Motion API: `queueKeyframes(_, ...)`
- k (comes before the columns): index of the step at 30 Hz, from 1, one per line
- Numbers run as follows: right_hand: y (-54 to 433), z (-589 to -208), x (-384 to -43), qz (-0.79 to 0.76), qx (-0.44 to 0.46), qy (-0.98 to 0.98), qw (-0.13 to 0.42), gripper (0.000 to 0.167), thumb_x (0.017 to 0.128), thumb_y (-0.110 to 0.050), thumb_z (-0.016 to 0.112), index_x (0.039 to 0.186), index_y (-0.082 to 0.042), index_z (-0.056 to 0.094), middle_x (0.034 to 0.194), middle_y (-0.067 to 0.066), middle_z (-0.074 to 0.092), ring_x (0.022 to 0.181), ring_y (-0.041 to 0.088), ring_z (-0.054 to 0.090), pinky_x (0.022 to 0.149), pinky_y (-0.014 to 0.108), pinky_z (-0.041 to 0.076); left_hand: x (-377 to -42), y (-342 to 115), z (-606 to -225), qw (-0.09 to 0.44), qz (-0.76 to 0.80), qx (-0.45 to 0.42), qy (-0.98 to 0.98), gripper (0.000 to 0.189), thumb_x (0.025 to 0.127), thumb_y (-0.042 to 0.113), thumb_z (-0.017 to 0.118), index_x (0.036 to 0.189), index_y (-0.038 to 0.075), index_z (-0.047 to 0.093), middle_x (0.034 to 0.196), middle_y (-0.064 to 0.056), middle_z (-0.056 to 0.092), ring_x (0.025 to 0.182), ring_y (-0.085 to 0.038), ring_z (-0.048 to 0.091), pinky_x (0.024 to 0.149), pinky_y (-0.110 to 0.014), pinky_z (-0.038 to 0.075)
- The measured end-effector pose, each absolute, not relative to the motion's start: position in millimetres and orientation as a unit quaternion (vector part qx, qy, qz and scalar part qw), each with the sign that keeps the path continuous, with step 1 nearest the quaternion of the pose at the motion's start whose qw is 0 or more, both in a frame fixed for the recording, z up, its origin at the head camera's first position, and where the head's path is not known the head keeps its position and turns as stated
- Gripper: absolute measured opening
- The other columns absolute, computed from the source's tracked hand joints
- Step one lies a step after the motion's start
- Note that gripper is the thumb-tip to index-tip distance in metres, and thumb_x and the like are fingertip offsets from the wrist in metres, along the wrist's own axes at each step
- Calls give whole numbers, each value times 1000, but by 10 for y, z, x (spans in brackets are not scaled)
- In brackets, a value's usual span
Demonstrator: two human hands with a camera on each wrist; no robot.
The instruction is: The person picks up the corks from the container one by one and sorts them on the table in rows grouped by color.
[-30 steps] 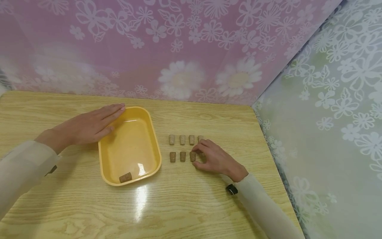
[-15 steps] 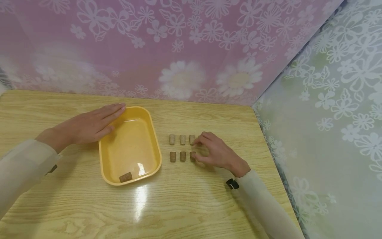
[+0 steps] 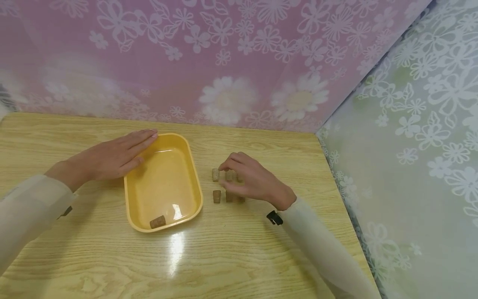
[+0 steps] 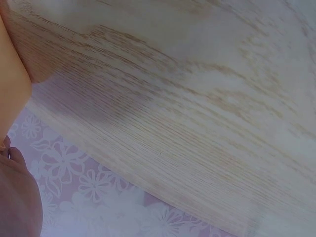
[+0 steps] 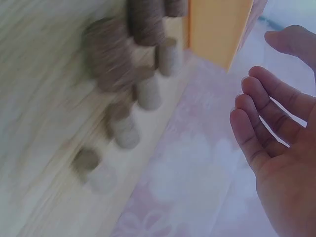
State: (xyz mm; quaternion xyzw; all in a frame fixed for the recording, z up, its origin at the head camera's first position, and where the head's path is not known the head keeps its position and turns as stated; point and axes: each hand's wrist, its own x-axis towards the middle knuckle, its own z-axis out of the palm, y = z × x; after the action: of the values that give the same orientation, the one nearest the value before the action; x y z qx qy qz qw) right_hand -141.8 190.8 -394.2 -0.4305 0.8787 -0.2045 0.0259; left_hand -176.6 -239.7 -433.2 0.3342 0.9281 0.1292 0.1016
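My left hand rests with straight fingers on the left rim of a yellow tray. One brown cork lies on its side at the tray's near end. To the right, tapered corks stand in two rows: light corks behind, dark corks in front. My right hand hovers over them, partly covering both rows in the head view. In the right wrist view, its fingers are loosely bent, thumb apart, with nothing between them. Both rows appear there, blurred.
A wood-grain table carries everything. Behind it hangs a pink flowered cloth, and a pale flowered cloth runs along the right edge.
My right hand has left the right end of the cork rows and moved left above them, carrying nothing. My left hand, the tray and its cork stay put.
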Motion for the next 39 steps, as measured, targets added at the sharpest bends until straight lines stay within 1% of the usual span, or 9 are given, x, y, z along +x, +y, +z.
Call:
queueKeyframes(4, 1718, -3907, -1427, -196, -447, 872, 28, 30, 103, -27, 74, 127, -8, 75, 118, 3, 70, 109, 22, 64, 94, 36, 56, -1767, -2394, -4340, 102, 133, 335, 927, 73, 118, 34, 46, 178, 25, 6, 186, 1, 3, 172, -34, 10, 139, -55, 19)
queueKeyframes(10, 1470, -3894, -1428, -195, -481, 854, 21, 31, 102, -26, 76, 127, -7, 75, 118, 6, 70, 110, 22, 63, 96, 35, 55, -1763, -2396, -4337, 98, 136, 336, 927, 72, 118, 35, 45, 178, 25, 7, 186, 0, 4, 171, -34, 11, 140, -52, 16)
queueKeyframes(17, 1216, -3940, -1392, -174, -523, 834, 11, 31, 100, -26, 79, 123, -6, 76, 115, 4, 69, 110, 22, 64, 100, 32, 55, -1755, -2406, -4340, 92, 140, 340, 925, 72, 117, 34, 48, 178, 23, 12, 186, -2, 8, 170, -38, 16, 135, -60, 24)
queueKeyframes(21, 1107, -3981, -1370, -164, -551, 818, 7, 30, 99, -26, 80, 121, -6, 75, 115, 4, 69, 105, 20, 62, 97, 28, 54, -1759, -2412, -4346, 87, 139, 346, 924, 71, 117, 33, 49, 178, 22, 13, 186, -3, 9, 170, -38, 17, 134, -61, 26)
queueKeyframes(27, 984, -4015, -1317, -162, -557, 813, 38, 29, 101, -27, 78, 123, -8, 74, 114, 3, 67, 102, 17, 58, 92, 23, 51, -1758, -2408, -4351, 87, 140, 342, 925, 71, 117, 33, 48, 178, 23, 12, 186, -2, 8, 170, -37, 17, 135, -60, 25)
queueKeyframes(33, 849, -4048, -1251, -142, -555, 815, 83, 29, 104, -28, 75, 127, -10, 74, 117, 1, 66, 105, 16, 57, 93, 22, 49, -1757, -2401, -4348, 80, 138, 343, 926, 71, 118, 34, 47, 178, 23, 12, 186, 0, 8, 170, -36, 17, 136, -56, 24)
queueKeyframes(36, 782, -4070, -1224, -121, -563, 813, 92, 29, 103, -29, 75, 126, -11, 74, 117, 0, 66, 105, 15, 57, 94, 21, 48, -1751, -2406, -4342, 75, 138, 348, 924, 70, 117, 33, 48, 178, 21, 14, 186, -2, 10, 170, -37, 18, 136, -55, 25)
queueKeyframes(39, 712, -4087, -1207, -90, -576, 807, 91, 29, 104, -32, 74, 126, -13, 75, 118, -2, 67, 105, 14, 59, 94, 20, 49, -1752, -2406, -4340, 79, 138, 345, 925, 70, 118, 33, 47, 178, 21, 13, 186, -1, 8, 170, -35, 17, 137, -55, 24)
